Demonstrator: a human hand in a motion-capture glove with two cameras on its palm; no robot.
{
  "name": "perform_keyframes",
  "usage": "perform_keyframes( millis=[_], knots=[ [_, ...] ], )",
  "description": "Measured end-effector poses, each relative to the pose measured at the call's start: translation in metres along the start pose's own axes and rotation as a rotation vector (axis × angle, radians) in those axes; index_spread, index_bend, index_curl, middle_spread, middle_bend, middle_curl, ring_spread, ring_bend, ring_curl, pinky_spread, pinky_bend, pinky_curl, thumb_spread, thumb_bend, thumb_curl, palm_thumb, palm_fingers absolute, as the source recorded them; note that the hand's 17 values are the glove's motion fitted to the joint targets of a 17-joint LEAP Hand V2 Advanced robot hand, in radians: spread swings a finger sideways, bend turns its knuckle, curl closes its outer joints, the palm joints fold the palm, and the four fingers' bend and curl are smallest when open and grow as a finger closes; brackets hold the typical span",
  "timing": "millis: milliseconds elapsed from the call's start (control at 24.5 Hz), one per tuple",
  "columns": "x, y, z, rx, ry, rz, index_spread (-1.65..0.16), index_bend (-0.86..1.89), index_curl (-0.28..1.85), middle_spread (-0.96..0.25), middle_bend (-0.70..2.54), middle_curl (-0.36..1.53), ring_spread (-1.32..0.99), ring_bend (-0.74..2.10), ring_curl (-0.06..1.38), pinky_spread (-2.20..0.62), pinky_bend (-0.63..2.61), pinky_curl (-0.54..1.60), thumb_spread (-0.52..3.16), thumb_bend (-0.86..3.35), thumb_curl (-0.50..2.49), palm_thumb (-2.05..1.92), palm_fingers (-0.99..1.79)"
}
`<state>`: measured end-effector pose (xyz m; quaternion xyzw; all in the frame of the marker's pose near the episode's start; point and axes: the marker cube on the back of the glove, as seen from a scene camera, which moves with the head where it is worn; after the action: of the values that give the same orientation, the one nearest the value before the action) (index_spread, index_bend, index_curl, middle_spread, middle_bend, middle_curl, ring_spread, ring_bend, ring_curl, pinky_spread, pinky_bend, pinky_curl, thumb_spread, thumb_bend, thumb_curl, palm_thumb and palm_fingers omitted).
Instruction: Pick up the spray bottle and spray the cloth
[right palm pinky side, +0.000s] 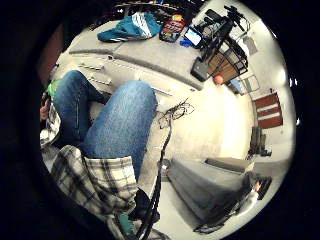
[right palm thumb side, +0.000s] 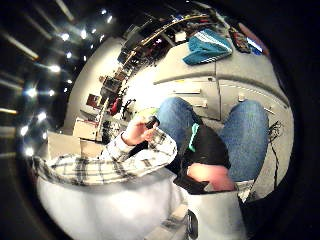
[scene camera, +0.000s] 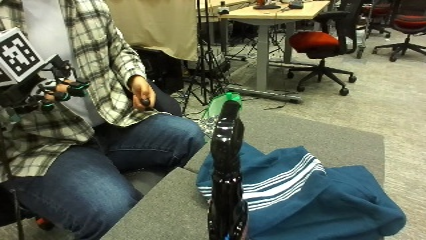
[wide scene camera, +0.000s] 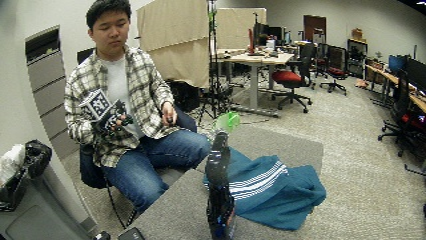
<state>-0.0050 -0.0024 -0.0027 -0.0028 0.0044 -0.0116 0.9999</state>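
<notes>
Gloved right hand (scene camera: 56, 92) is held at chest, fingers loosely curled, nothing gripped; spray bottle (scene camera: 226, 175) untouched beside cloth (scene camera: 313, 192), reach pending.

grey table (scene camera: 346, 137), teal cloth (scene camera: 313, 195), spray bottle (scene camera: 226, 185)

outside view: low on the table (scene camera: 319, 137), close behind the bottle (scene camera: 226, 175), facing the seated person.
wide outside view: same side, further back (more room shown).
palm views: raised at the chest, looking down over jeans (right palm pinky side: 122, 125) to the cloth (right palm pinky side: 125, 27).
</notes>
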Motion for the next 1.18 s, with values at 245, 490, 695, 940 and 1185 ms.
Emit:
perform_keyframes(
  millis=[245,490,695,940,1185],
  knots=[
    [-0.006,-0.003,-0.002,-0.016,-0.006,-0.029,-0.25,0.24,0.14,-0.02,0.18,0.09,0.09,0.24,0.09,0.12,0.34,0.09,0.66,0.3,0.18,0.5,0.25],
    [0.002,0.0,0.005,-0.015,-0.016,0.024,-0.3,0.23,0.2,-0.02,0.18,0.13,0.11,0.24,0.12,0.15,0.35,0.12,0.86,0.28,0.24,0.53,0.24],
    [0.006,-0.003,0.004,-0.031,-0.021,0.057,-0.32,0.22,0.23,-0.02,0.18,0.15,0.12,0.24,0.13,0.17,0.36,0.14,0.96,0.25,0.28,0.54,0.23],
    [0.011,-0.031,-0.008,-0.016,-0.001,0.026,-0.33,0.2,0.26,-0.02,0.18,0.18,0.13,0.24,0.15,0.18,0.37,0.15,1.03,0.22,0.32,0.56,0.22],
    [0.011,-0.075,-0.026,0.011,0.024,-0.049,-0.33,0.18,0.27,-0.02,0.18,0.2,0.13,0.24,0.17,0.19,0.38,0.16,1.07,0.18,0.36,0.57,0.21]
  ],
)
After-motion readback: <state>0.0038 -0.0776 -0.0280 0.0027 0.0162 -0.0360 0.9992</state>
